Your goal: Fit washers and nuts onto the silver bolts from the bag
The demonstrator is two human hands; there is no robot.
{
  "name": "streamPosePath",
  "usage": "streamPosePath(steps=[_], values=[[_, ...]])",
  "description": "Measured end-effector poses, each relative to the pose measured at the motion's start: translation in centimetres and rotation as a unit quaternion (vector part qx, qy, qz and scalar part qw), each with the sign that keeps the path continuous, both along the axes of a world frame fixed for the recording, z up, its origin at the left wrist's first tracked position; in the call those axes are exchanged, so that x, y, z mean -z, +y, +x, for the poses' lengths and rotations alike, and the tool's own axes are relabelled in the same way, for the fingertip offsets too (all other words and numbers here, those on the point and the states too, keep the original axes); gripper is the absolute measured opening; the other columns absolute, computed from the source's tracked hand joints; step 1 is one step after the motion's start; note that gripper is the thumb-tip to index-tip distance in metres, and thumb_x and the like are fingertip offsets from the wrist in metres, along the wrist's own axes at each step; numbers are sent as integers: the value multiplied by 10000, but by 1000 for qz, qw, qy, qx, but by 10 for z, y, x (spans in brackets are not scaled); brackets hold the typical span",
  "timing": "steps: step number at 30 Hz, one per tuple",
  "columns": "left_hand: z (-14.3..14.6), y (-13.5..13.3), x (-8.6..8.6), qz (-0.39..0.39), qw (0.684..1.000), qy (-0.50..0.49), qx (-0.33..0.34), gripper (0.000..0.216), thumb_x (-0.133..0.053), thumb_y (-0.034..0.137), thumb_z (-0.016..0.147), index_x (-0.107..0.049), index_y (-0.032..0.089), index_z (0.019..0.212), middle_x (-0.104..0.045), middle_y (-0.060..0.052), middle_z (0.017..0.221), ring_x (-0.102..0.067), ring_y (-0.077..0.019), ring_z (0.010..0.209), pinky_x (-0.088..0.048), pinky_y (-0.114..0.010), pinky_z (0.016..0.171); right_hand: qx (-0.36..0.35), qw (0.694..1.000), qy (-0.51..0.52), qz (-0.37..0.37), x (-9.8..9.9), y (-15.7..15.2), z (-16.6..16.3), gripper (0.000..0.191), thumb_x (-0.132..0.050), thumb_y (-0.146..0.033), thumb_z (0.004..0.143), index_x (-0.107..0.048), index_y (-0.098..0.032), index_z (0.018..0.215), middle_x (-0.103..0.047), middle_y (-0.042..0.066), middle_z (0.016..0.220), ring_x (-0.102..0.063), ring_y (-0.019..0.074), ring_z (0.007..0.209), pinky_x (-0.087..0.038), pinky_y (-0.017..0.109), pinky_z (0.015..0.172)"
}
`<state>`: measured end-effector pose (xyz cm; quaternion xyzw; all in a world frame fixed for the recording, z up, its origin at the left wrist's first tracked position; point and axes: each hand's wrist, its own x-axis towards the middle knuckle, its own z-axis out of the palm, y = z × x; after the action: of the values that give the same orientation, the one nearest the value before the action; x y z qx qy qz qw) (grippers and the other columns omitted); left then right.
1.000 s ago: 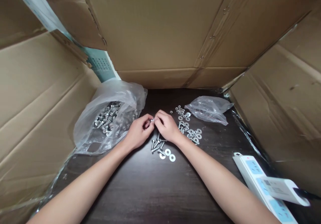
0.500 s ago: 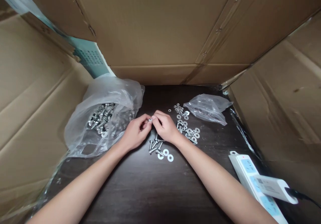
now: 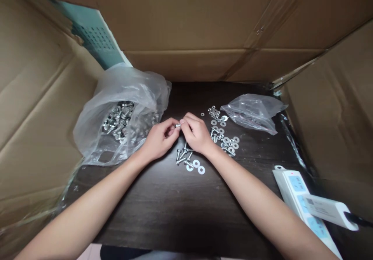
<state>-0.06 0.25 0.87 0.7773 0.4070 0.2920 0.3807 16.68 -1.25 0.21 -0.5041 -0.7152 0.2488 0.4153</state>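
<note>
My left hand (image 3: 160, 139) and my right hand (image 3: 197, 132) meet above the middle of the table, fingertips pinched together. Between them shows the end of a small silver bolt (image 3: 177, 125); fingers cover most of it, and whether a nut or washer is on it I cannot tell. Just below my right hand lie several loose bolts (image 3: 182, 160) beside a few flat washers (image 3: 201, 170). To the right of that hand spreads a pile of bolts, nuts and washers (image 3: 226, 140). A single nut (image 3: 202, 114) lies apart, beyond the hand.
An open clear plastic bag (image 3: 87, 130) full of bolts and washers stands at left. A flatter plastic bag (image 3: 253, 110) lies at back right. Near the right edge is a power strip (image 3: 287, 190) with a white plug-in adapter (image 3: 330, 210). Cardboard walls (image 3: 186, 15) enclose the dark table (image 3: 163, 209).
The camera view has tipped downward and shifted a little, so everything sits higher in the picture and the table's front edge shows. Both hands keep their pinch on the small bolt.
</note>
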Motion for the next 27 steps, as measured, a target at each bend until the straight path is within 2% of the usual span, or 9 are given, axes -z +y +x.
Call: streamPosePath(steps=[11, 18, 27], values=[[2, -2, 2, 2, 1000, -3, -1, 116, -545, 268, 926, -614, 175, 916, -429, 65, 625, -416, -104, 581, -353, -224, 605, 37, 999, -3, 28, 2, 0, 0, 297, -472, -210, 965, -435, -226, 671, -500, 29, 773, -506, 174, 716, -409, 338, 682], [2, -4, 4, 17, 1000, -4, -22, 97, -578, 255, 889, -633, 176, 902, -437, 68, 613, -429, -103, 574, -368, -220, 609, 0, 1000, 12, 24, 0, -1, 2, 275, -419, -177, 950, -447, -226, 682, -518, 42, 814, -531, 195, 786, -447, 357, 765], [3, -2, 5, 8, 999, -28, -23, 91, -598, 251, 883, -639, 170, 889, -428, 71, 605, -409, -99, 571, -346, -224, 594, 2, 999, 1, 39, 2, -1, 3, 207, -443, -163, 864, -403, -234, 674, -498, 38, 789, -517, 195, 748, -431, 346, 727]])
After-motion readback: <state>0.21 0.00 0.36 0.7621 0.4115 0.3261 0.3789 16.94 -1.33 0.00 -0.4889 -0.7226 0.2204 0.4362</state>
